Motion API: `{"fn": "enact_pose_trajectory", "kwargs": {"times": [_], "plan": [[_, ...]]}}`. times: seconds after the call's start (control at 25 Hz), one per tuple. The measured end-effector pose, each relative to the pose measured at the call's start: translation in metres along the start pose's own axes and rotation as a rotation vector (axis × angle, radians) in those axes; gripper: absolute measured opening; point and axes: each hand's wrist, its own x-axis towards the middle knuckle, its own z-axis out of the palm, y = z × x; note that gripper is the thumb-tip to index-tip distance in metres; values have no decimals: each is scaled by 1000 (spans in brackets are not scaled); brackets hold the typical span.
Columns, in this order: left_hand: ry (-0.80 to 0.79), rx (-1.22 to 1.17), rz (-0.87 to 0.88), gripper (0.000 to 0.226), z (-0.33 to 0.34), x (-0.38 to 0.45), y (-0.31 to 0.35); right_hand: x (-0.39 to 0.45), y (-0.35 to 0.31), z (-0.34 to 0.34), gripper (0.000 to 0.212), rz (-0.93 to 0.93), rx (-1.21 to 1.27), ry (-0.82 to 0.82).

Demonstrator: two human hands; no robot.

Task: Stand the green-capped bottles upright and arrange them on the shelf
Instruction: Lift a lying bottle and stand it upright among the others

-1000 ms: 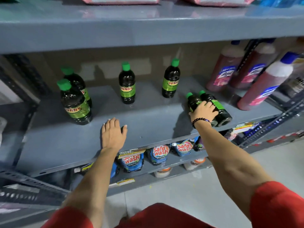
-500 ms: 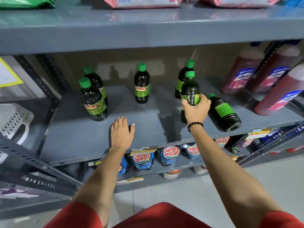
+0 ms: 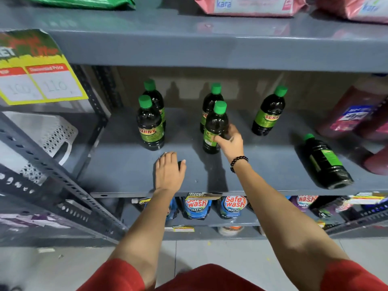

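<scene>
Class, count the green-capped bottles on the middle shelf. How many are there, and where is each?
6. Two stand at left, one in front of another. Two at centre: the right hand holds the front one, the rear one stands behind. One stands right. One lies toppled far right.

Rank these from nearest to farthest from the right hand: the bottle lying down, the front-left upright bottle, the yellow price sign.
1. Front-left upright bottle, to the left of the right hand.
2. Bottle lying down, right, near the shelf's front edge.
3. Yellow price sign, far left on the frame.
</scene>
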Motion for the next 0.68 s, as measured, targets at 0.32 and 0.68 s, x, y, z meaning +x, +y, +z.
{"fn": "enact_pose_trajectory", "kwargs": {"times": [0.32,0.68], "plan": [[4,26,9,39,1,-1,0,13,-80,3,70,-172,-225,324],[0,48,16,39,2,-2,-2,35,-142,3,21,-233,-1014,-98]]}}
